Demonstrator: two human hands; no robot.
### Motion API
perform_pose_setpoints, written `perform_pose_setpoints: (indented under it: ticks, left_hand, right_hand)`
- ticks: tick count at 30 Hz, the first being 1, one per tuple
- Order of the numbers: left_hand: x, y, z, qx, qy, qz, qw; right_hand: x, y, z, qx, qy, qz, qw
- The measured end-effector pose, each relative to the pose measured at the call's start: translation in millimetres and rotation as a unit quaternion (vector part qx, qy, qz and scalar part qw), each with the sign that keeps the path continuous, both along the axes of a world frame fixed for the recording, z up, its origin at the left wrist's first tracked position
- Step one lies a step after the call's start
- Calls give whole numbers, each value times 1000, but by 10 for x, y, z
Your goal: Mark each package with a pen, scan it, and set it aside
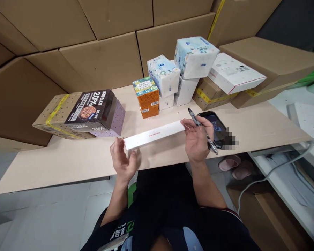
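A long, flat white box [154, 135] with small red lettering on its edge is held between my two hands, above the front of the table. My left hand [123, 161] grips its left end, fingers behind and thumb in front. At the other end, the fingertips of my right hand [199, 141] hold the box's corner. A grey and black pen [194, 116] is also tucked in my right hand, slanting across the fingers. Just beyond that hand a dark phone [216, 125] lies on the table, partly hidden.
Orange boxes [149, 99] and blue-and-white tissue packs [195, 57] stand stacked at the table's back. A dark cookie box [91, 108] leans on cartons at left. Another white box [238, 71] rests on cartons at right. Large cardboard boxes [104, 62] form a wall behind.
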State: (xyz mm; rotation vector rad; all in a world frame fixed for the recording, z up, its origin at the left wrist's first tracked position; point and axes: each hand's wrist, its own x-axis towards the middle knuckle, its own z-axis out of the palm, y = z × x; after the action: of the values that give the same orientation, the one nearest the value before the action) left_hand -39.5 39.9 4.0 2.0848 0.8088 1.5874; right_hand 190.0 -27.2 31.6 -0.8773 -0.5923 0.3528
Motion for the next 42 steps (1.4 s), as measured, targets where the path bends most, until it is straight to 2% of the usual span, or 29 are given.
perform_pose_setpoints:
  ticks: [3,6,10,12,15,17,20,22,27,34,39,42]
  left_hand:
    - [-36,-52,34,-1,14,-6,1000]
    - [-54,-86,68,13,31,-40,999]
    - [-51,-73,86,70,130,-101,984]
    - [-37,-64,88,114,179,-114,971]
    - [-12,-71,95,170,240,-99,951]
    - [1,-88,110,174,285,-103,937]
    - [10,-111,147,144,337,-139,920]
    - [13,-117,172,128,341,-156,918]
    - [23,-107,196,121,322,-165,924]
    - [28,-94,172,106,307,-167,931]
    - [14,-85,172,106,305,-176,930]
    - [10,-83,173,99,305,-174,931]
  right_hand:
    - [-28,-132,12,-29,-46,-39,998]
    - [-55,-306,99,-90,-105,-69,988]
    - [-108,-509,231,-144,-150,-105,973]
    - [-122,-561,254,-131,-151,-92,975]
    - [-101,-554,218,-124,-151,-44,980]
    - [-64,-497,159,-147,-166,0,975]
    - [-12,-378,59,-197,-220,67,953]
    - [2,-311,10,-223,-265,73,935]
    - [0,-261,-11,-233,-339,20,911]
    - [24,-261,9,-248,-373,50,893]
    - [30,-249,16,-272,-409,50,870]
    - [29,-245,33,-274,-411,57,868]
